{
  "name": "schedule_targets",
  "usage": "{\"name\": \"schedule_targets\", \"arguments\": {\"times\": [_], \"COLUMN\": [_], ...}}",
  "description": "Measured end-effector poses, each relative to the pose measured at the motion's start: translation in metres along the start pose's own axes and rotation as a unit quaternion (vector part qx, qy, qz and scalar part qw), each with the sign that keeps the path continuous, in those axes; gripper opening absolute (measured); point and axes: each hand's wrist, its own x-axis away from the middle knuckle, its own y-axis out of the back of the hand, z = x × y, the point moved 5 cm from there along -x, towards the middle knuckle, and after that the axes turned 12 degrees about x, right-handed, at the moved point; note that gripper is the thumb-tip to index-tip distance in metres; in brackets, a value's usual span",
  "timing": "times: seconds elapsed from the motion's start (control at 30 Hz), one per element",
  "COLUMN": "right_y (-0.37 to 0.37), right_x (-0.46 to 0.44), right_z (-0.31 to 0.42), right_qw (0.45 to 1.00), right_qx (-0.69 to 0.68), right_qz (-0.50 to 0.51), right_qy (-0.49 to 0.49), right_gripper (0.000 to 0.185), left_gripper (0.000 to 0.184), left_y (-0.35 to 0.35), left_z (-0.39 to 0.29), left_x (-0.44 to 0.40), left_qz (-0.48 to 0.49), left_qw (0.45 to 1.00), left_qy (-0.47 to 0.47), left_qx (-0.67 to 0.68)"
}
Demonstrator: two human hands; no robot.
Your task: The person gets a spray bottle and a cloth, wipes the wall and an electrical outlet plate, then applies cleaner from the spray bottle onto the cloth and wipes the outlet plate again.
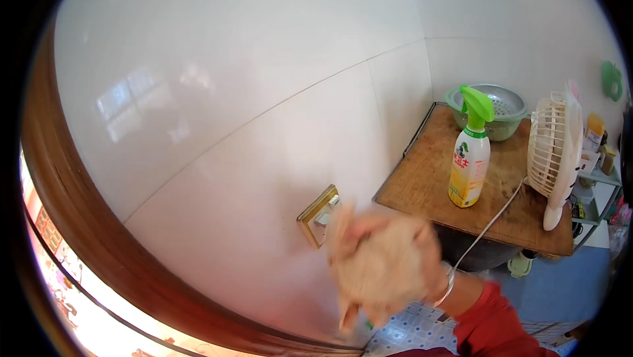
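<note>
Gripped the cloth [382, 271] near the wall switch [319, 217] with the right hand [430, 261], in curled fingers, judging it soft, light and limp, best held by bunched folds.

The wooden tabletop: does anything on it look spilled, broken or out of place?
Nothing plainly spilled or broken shows. The one untidy thing is the white cord, trailing from the fan across the wooden tabletop and over its front edge.
</note>
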Motion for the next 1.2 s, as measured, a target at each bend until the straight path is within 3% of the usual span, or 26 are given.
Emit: {"name": "schedule_targets", "arguments": {"times": [0.1, 0.17, 0.2, 0.27, 0.3, 0.4, 0.47, 0.6, 0.67, 0.8, 0.9, 0.97, 1.0, 1.03, 1.1, 1.13, 1.17, 1.2], "right_y": [-0.014, -0.022, -0.021, -0.015, -0.014, -0.009, -0.004, 0.011, 0.017, 0.008, 0.002, -0.007, -0.011, -0.017, -0.025, -0.015, -0.009, -0.01], "right_x": [0.055, 0.081, 0.091, 0.106, 0.108, 0.116, 0.124, 0.128, 0.138, 0.146, 0.163, 0.163, 0.16, 0.151, 0.139, 0.13, 0.122, 0.12], "right_z": [-0.076, -0.107, -0.118, -0.138, -0.137, -0.132, -0.138, -0.144, -0.167, -0.184, -0.235, -0.245, -0.245, -0.242, -0.236, -0.228, -0.214, -0.207], "right_qw": [0.995, 0.98, 0.98, 0.97, 0.971, 0.965, 0.934, 0.944, 0.91, 0.897, 0.876, 0.839, 0.838, 0.858, 0.874, 0.95, 0.979, 0.979], "right_qx": [-0.019, -0.061, -0.064, -0.035, -0.037, -0.084, -0.153, -0.088, -0.294, -0.334, -0.316, -0.307, -0.307, -0.318, -0.329, -0.143, 0.048, 0.043], "right_qz": [0.056, 0.047, 0.048, 0.073, 0.072, 0.065, 0.051, 0.018, -0.001, -0.018, -0.052, -0.083, -0.082, -0.052, -0.019, -0.058, -0.094, -0.091], "right_qy": [-0.084, -0.185, -0.183, -0.228, -0.226, -0.241, -0.319, -0.318, -0.292, -0.287, -0.361, -0.442, -0.443, -0.4, -0.358, -0.273, -0.173, -0.178], "right_gripper": [0.032, 0.039, 0.039, 0.034, 0.034, 0.035, 0.036, 0.039, 0.043, 0.046, 0.043, 0.042, 0.042, 0.04, 0.038, 0.036, 0.034, 0.034], "left_gripper": [0.024, 0.034, 0.034, 0.04, 0.035, 0.028, 0.019, 0.011, 0.011, 0.011, 0.013, 0.012, 0.012, 0.014, 0.014, 0.014, 0.011, 0.011], "left_y": [-0.027, -0.043, -0.046, -0.062, -0.068, -0.078, -0.084, -0.085, -0.078, -0.053, -0.035, -0.032, -0.03, -0.027, -0.035, -0.041, -0.049, -0.053], "left_z": [-0.017, -0.004, 0.002, 0.021, 0.016, 0.016, 0.004, 0.005, 0.006, -0.001, -0.002, -0.014, -0.019, -0.02, -0.032, -0.043, -0.052, -0.047], "left_x": [-0.029, -0.038, -0.036, -0.022, -0.022, -0.027, -0.034, -0.037, -0.038, -0.055, -0.076, -0.098, -0.105, -0.113, -0.121, -0.129, -0.141, -0.147], "left_qz": [0.056, 0.031, 0.032, 0.087, 0.049, 0.041, 0.006, -0.056, -0.078, -0.118, -0.165, -0.195, -0.226, -0.177, -0.201, -0.222, -0.211, -0.211], "left_qw": [0.998, 0.971, 0.972, 0.928, 0.906, 0.909, 0.899, 0.899, 0.901, 0.952, 0.967, 0.966, 0.963, 0.981, 0.979, 0.97, 0.961, 0.96], "left_qy": [-0.005, 0.153, 0.151, 0.265, 0.32, 0.318, 0.351, 0.321, 0.304, 0.197, 0.094, 0.082, 0.074, 0.028, -0.02, -0.067, -0.136, -0.133], "left_qx": [0.03, 0.179, 0.176, 0.247, 0.271, 0.266, 0.263, 0.293, 0.299, 0.2, 0.17, 0.147, 0.126, 0.068, -0.003, -0.075, -0.12, -0.126]}}
